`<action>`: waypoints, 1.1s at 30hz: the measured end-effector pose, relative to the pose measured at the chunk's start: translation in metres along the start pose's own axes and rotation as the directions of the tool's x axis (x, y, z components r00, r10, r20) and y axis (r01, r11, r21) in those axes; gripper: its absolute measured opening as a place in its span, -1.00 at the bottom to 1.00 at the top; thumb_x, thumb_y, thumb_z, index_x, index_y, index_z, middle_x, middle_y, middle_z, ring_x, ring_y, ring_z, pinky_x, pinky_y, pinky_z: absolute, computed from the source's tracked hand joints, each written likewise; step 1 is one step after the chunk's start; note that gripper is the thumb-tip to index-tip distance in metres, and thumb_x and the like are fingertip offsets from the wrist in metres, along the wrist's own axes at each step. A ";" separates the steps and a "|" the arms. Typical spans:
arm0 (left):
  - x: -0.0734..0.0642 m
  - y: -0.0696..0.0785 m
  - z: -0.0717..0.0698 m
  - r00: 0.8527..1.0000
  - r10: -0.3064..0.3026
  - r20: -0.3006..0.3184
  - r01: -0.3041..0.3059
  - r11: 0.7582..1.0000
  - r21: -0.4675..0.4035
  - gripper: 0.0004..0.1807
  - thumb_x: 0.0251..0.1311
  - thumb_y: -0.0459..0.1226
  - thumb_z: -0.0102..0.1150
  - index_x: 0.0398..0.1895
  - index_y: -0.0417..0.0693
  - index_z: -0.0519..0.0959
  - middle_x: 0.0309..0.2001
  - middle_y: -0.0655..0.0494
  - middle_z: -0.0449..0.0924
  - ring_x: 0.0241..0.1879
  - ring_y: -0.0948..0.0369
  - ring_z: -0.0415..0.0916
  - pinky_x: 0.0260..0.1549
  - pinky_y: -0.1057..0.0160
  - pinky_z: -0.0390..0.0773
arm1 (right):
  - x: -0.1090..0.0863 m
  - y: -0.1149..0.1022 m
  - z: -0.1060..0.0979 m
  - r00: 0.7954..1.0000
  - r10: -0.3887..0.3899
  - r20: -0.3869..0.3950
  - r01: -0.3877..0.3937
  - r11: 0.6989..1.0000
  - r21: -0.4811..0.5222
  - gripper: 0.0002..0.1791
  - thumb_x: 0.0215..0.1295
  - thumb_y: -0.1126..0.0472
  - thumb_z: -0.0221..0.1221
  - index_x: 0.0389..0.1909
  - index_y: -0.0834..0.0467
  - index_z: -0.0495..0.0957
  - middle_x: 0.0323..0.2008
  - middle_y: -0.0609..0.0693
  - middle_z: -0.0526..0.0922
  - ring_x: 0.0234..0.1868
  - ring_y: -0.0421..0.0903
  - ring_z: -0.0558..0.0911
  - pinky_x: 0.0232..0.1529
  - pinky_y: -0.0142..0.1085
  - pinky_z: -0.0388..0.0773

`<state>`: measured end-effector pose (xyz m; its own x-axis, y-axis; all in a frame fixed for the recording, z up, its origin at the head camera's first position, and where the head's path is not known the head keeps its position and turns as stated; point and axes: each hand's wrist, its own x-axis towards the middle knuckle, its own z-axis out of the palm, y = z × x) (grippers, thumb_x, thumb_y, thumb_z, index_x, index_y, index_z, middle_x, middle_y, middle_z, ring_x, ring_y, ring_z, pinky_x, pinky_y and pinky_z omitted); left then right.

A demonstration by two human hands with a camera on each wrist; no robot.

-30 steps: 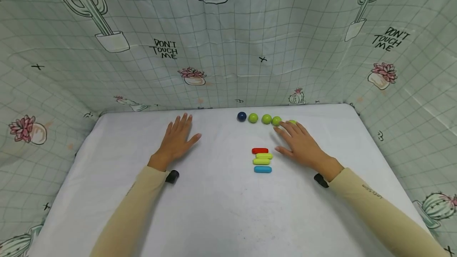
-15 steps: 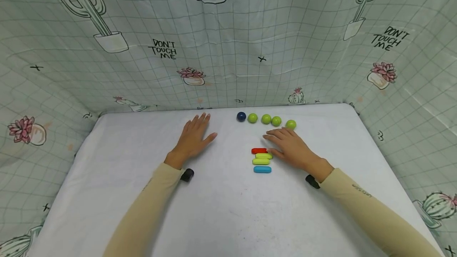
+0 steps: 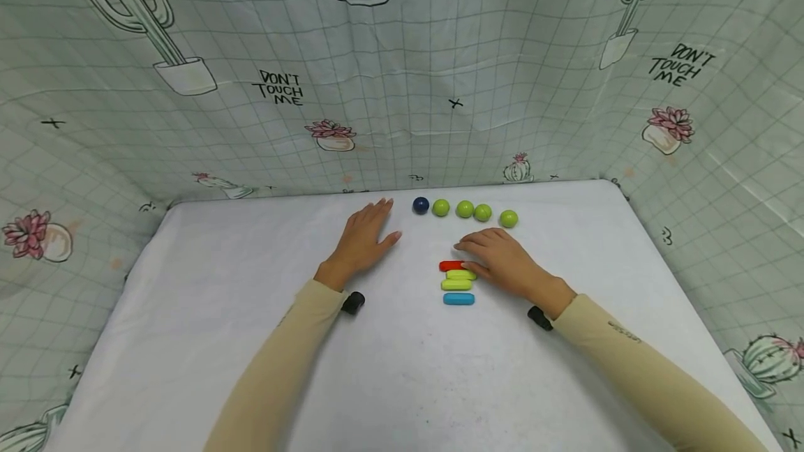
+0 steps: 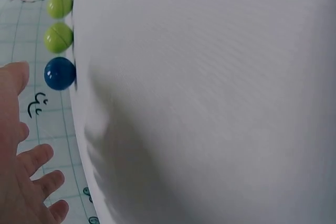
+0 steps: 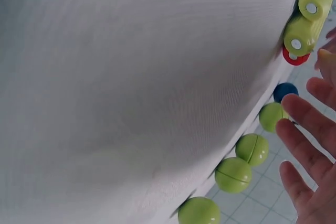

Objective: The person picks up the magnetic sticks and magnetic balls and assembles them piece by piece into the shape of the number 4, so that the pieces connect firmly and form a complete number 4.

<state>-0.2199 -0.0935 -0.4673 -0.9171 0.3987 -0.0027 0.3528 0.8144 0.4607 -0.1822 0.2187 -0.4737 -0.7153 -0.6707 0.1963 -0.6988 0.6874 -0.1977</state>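
My right hand [image 3: 502,261] hovers over the table with fingers loosely spread, holding nothing. In the head view its thumb overlaps the right end of a short red rod [image 3: 449,266] and a yellow-green rod; contact cannot be told. Below these lie another yellow-green rod [image 3: 456,284] and a light blue rod [image 3: 458,299]. My left hand [image 3: 363,239], fingers extended and nothing held, is to the left of a dark blue ball [image 3: 421,205]. Several green balls [image 3: 465,208] continue that row to the right. The left wrist view shows the blue ball [image 4: 60,73] apart from the fingers.
A white-covered table [image 3: 389,382] carries everything. Behind and beside it hangs a gridded cloth [image 3: 402,75] with cactus drawings. Small black devices [image 3: 354,303] are worn at both wrists.
My left hand has moved right, toward the blue ball. My right hand has shifted left and back from the green balls, toward the rods. Balls and rods stay in place.
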 end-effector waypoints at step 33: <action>0.045 0.040 0.022 0.999 0.033 0.033 -0.035 0.997 0.067 -0.26 0.58 -0.08 0.14 0.69 -0.08 0.14 0.66 -0.09 0.14 0.62 -0.07 0.10 0.58 -0.10 0.09 | 0.014 -0.007 0.002 0.998 -0.030 0.054 0.029 1.000 0.011 -0.78 0.27 0.31 0.48 -0.06 0.15 0.81 -0.19 -0.05 0.81 -0.11 -0.05 0.71 0.01 -0.12 0.63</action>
<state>-0.2432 -0.0338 -0.4691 -0.8984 0.4389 -0.0174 0.3960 0.8264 0.4002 -0.1873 0.2045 -0.4714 -0.6932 -0.7049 0.1504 -0.7195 0.6644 -0.2023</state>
